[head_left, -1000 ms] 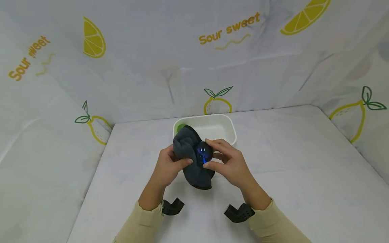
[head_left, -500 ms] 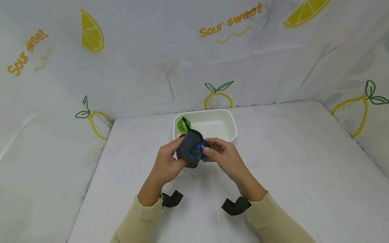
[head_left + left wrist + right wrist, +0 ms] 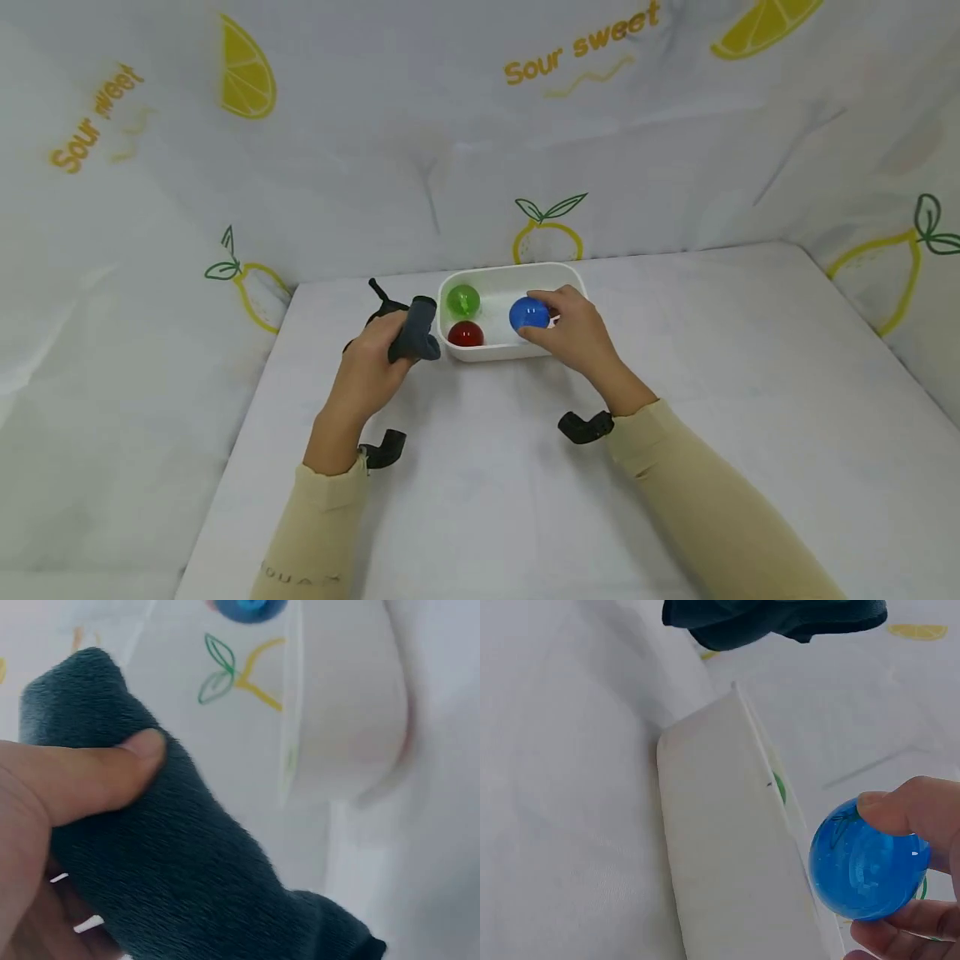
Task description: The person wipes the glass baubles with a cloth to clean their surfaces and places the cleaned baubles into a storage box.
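Note:
My right hand pinches a clear blue ball between thumb and fingers, over the right part of a white tray. The right wrist view shows the blue ball close above the tray's rim. Inside the tray's left end sit a green ball and a red ball. My left hand grips a folded dark blue-grey cloth with black edging, just left of the tray. In the left wrist view the thumb presses on the fuzzy cloth.
A white-covered table carries the tray near its back edge. Behind it hangs a white curtain printed with lemons and lettering. Black camera mounts sit on both wrists.
The hands have moved apart: the cloth has gone left in the left hand, off the blue ball. The right hand has carried the ball forward over the tray, and the red ball is now uncovered.

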### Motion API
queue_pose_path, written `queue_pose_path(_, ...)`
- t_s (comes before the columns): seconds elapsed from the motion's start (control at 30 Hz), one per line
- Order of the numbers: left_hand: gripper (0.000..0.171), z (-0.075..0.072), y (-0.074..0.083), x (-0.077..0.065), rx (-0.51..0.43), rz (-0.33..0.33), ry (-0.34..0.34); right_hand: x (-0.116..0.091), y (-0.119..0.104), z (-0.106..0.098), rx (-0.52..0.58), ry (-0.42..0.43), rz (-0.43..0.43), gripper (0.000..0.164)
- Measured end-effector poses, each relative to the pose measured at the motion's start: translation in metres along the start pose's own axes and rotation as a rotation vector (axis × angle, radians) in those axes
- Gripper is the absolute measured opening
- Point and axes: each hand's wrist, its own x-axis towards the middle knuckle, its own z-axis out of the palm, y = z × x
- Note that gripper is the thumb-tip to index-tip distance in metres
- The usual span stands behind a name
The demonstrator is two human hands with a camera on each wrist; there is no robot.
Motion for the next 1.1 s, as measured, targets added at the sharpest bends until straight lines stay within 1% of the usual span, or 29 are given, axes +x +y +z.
queue_pose_path(0.1, 0.045, 0.009, -0.015, 0.000, 0.049, -0.038, -0.081, 0.009, 0.009, 0.001, -0.140, -0.054, 0.025, 0.059)
queue_pose_path(0.17, 0.045, 0.016, -0.023, 0.001, 0.076, -0.052, -0.127, 0.013, 0.014, 0.003, -0.199, -0.093, 0.038, 0.060)
queue_pose_path(0.27, 0.049, 0.024, -0.029, 0.000, 0.109, -0.086, -0.184, 0.018, 0.021, 0.008, -0.254, -0.146, 0.062, 0.061)
queue_pose_path(0.4, 0.057, 0.031, -0.030, 0.001, 0.167, -0.167, -0.294, 0.020, 0.029, 0.014, -0.273, -0.187, 0.102, 0.061)
queue_pose_path(0.47, 0.062, 0.035, -0.029, 0.002, 0.187, -0.198, -0.355, 0.021, 0.031, 0.017, -0.273, -0.189, 0.113, 0.059)
queue_pose_path(0.53, 0.066, 0.037, -0.029, 0.004, 0.200, -0.215, -0.404, 0.022, 0.031, 0.018, -0.267, -0.187, 0.116, 0.056)
queue_pose_path(0.63, 0.070, 0.039, -0.028, 0.005, 0.227, -0.234, -0.447, 0.025, 0.028, 0.019, -0.256, -0.175, 0.108, 0.051)
queue_pose_path(0.77, 0.066, 0.039, -0.028, 0.007, 0.290, -0.264, -0.486, 0.028, 0.024, 0.018, -0.255, -0.142, 0.080, 0.045)
queue_pose_path(0.83, 0.065, 0.040, -0.030, 0.007, 0.325, -0.266, -0.515, 0.029, 0.023, 0.017, -0.264, -0.131, 0.065, 0.044)
queue_pose_path(0.9, 0.066, 0.040, -0.032, 0.006, 0.364, -0.246, -0.543, 0.030, 0.023, 0.018, -0.275, -0.128, 0.051, 0.043)
queue_pose_path(0.97, 0.064, 0.040, -0.034, 0.005, 0.391, -0.213, -0.557, 0.031, 0.023, 0.019, -0.283, -0.129, 0.046, 0.043)
queue_pose_path(1.1, 0.066, 0.038, -0.042, 0.002, 0.399, -0.172, -0.574, 0.034, 0.026, 0.023, -0.287, -0.137, 0.042, 0.044)
